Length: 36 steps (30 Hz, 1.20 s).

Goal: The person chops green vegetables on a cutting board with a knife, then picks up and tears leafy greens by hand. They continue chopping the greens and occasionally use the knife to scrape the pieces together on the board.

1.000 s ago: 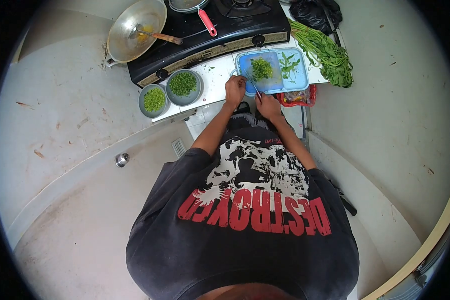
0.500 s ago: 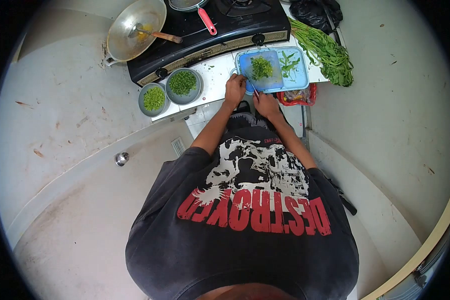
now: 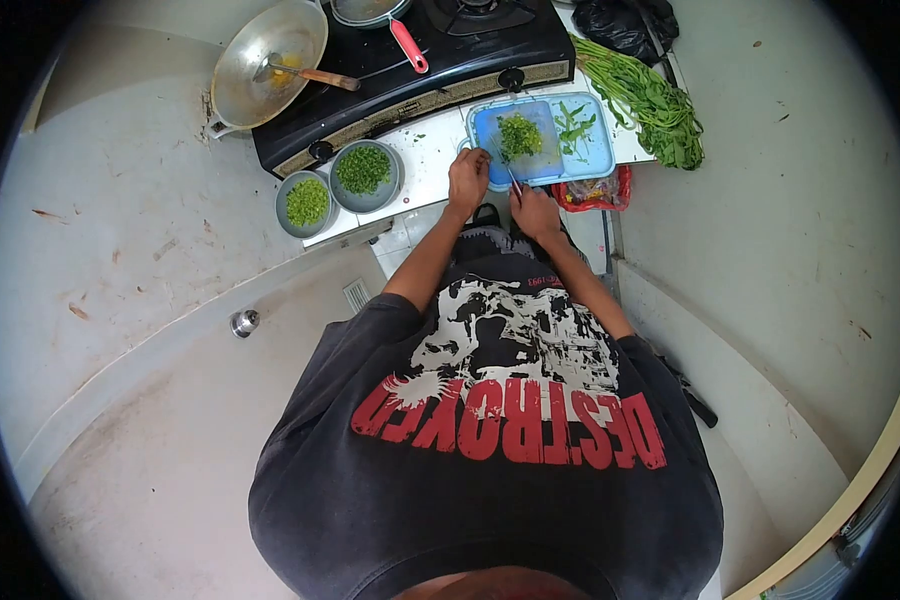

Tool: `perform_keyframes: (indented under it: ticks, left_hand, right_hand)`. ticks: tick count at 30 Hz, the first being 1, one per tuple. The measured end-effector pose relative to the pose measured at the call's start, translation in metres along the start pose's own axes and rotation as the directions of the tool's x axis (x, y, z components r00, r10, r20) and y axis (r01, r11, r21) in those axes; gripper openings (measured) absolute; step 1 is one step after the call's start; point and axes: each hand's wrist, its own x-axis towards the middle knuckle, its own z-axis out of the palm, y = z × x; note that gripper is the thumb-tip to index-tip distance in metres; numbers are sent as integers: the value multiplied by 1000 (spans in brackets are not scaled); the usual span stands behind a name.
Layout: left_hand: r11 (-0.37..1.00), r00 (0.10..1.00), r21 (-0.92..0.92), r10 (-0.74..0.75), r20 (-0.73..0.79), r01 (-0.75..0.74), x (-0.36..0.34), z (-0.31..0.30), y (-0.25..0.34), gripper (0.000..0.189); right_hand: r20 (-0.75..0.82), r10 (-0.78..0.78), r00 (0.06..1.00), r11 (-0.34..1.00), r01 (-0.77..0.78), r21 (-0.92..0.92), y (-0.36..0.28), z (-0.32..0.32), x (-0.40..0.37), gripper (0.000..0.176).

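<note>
My right hand point(image 3: 537, 213) is closed around the handle of a small knife, its blade point(image 3: 514, 180) reaching over the near edge of a blue cutting board point(image 3: 548, 168). Beside it, my left hand point(image 3: 468, 182) rests at the board's left corner with its fingers drawn together; whatever they pinch is too small to make out. Chopped greens point(image 3: 520, 137) lie in a heap on the board, just beyond both hands. The board sits on a light blue tray point(image 3: 602, 160), where loose green leaves point(image 3: 574, 128) lie on the right side.
Two grey bowls of chopped greens, one darker point(image 3: 363, 170) and one paler point(image 3: 308, 202), stand left. Behind is a black gas stove point(image 3: 410, 110) with a wok point(image 3: 270, 70) and a red-handled pan point(image 3: 408, 45). Right are bunched leafy greens point(image 3: 660, 115) and a red basket point(image 3: 610, 195).
The knife has tilted and shifted slightly in my right hand. My left hand stays at the board's corner. The whole view has moved a little.
</note>
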Motion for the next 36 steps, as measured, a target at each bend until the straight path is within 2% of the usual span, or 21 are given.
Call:
perform_keyframes:
  ticks: [5,11,17,20,23,27,36]
  left_hand:
    - [996,999,82,37,20,-38,2,-3,-2,10]
    - [992,994,76,103,26,-105,2,-6,-3,10]
    - [996,996,9,83,44,-84,1,-5,-7,14]
    - [999,998,24,29,61,-30,-2,-9,2,16]
    - [994,993,62,84,81,-89,-1,-8,-6,16]
    - [995,995,88,39,88,-46,-1,-6,-5,16]
    - [997,995,67,38,87,-44,-2,-8,-5,17]
  right_hand:
    - [6,-48,999,998,48,-44,-6,-4,-3,41]
    - [59,-36,998,999,37,-19,-12,-5,0,41]
    - [35,-41,999,999,41,-19,-11,6,14,41]
    - [40,-38,998,999,39,-28,-7,4,11,42]
    - [33,-34,999,999,35,-29,0,3,1,42]
    - [-4,-31,1000,999,31,-26,0,-2,0,41]
    - [69,-47,997,999,48,-21,-8,-3,2,43]
